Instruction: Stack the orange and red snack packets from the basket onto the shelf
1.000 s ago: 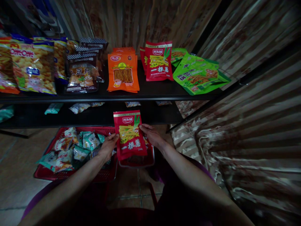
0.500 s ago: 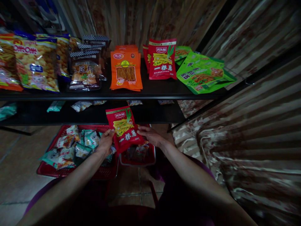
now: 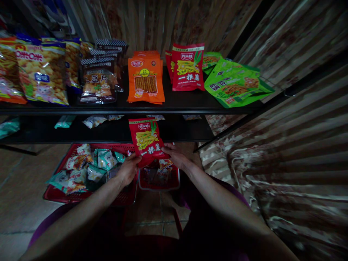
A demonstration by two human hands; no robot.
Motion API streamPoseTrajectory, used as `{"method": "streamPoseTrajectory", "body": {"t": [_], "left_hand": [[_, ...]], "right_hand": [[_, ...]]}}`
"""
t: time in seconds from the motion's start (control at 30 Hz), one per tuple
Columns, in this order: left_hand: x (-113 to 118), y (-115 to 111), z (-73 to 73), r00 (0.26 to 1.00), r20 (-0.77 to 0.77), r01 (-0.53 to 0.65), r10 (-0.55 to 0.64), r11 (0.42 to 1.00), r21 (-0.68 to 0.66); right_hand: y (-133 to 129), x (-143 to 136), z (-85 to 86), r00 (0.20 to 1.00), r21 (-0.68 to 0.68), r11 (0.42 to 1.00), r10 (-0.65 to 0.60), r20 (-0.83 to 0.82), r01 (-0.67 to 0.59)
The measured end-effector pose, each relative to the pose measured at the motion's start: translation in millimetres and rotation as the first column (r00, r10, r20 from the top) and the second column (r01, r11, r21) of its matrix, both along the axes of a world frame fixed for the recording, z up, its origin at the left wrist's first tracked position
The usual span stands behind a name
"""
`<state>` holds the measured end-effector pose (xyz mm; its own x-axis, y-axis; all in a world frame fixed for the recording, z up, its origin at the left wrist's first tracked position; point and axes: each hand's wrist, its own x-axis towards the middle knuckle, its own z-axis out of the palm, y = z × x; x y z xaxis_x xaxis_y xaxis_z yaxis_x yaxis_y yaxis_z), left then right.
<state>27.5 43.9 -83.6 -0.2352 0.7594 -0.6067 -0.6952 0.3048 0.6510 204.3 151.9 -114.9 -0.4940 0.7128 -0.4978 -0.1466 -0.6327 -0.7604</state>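
Note:
A red snack bag (image 3: 147, 141) with yellow sticks and a green onion printed on it is held between my two hands, in front of the lower shelf. My left hand (image 3: 129, 168) pinches its lower left corner. On the right edge, my right hand (image 3: 174, 155) grips it, with the fingers partly behind the bag. A matching red snack bag (image 3: 188, 69) stands on the upper shelf, another like it partly hidden behind. Orange snack bags (image 3: 145, 81) stand to its left, and green snack bags (image 3: 235, 85) lean to its right.
Two red baskets with small packets stand on the tiled floor, a large basket (image 3: 56, 195) and a smaller basket (image 3: 160, 188). Brown bags (image 3: 98, 81) and puffed-snack bags (image 3: 42, 74) fill the left of the black upper shelf (image 3: 168, 103). A patterned curtain (image 3: 285, 152) hangs at the right.
The red snack bag has moved up and slightly right, and sits more upright. My left hand has shifted right and lower on the bag; my right hand has moved slightly.

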Motion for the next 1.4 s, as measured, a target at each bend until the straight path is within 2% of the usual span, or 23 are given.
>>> {"method": "streamPoseTrajectory", "body": {"t": [0.07, 0.2, 0.4, 0.57, 0.7, 0.8, 1.0, 1.23, 1.4], "left_hand": [[1.0, 1.0, -0.3, 0.998, -0.006, -0.063, 0.063, 0.997, -0.034], [3.0, 4.6, 2.6, 0.994, 0.0, -0.113, 0.113, 0.992, -0.053], [7.7, 6.7, 2.3, 0.99, -0.018, -0.137, 0.137, 0.99, -0.032], [6.3, 7.8, 3.5, 0.989, -0.01, -0.15, 0.15, 0.989, -0.009], [9.5, 5.8, 7.9, 0.997, 0.042, -0.069, 0.066, 0.996, 0.064], [13.0, 3.1, 8.1, 1.0, 0.026, -0.005, 0.003, 0.994, 0.109], [13.3, 1.9, 4.3, 1.0, -0.008, -0.005, 0.006, 0.997, 0.083], [9.0, 2.1, 9.3, 0.999, -0.047, 0.023, -0.019, 0.996, 0.084], [6.1, -0.5, 8.4, 0.997, -0.019, 0.081, -0.08, 0.994, 0.069]], "right_hand": [[-2.4, -1.6, 2.7, 1.0, -0.026, 1.0, -0.003, -0.02, 0.002], [-15.5, -8.6, 10.3, 0.992, -0.065, 0.993, 0.092, -0.09, -0.098], [-25.9, -16.5, 7.6, 0.995, -0.123, 0.992, -0.012, -0.103, -0.001], [-22.3, -12.7, 6.4, 0.996, -0.12, 0.989, 0.075, -0.056, -0.081], [-22.8, -11.1, 8.2, 0.995, -0.097, 0.993, 0.067, -0.068, -0.073], [-24.4, -11.6, 8.8, 0.995, -0.081, 0.995, 0.05, -0.085, -0.057], [-26.3, -11.1, 9.5, 0.995, -0.073, 0.994, 0.078, -0.068, -0.083], [-23.9, -5.7, 11.6, 0.989, -0.081, 0.987, 0.137, -0.054, -0.141], [-22.4, -3.0, 11.9, 0.992, -0.116, 0.99, 0.066, -0.107, -0.079]]}}
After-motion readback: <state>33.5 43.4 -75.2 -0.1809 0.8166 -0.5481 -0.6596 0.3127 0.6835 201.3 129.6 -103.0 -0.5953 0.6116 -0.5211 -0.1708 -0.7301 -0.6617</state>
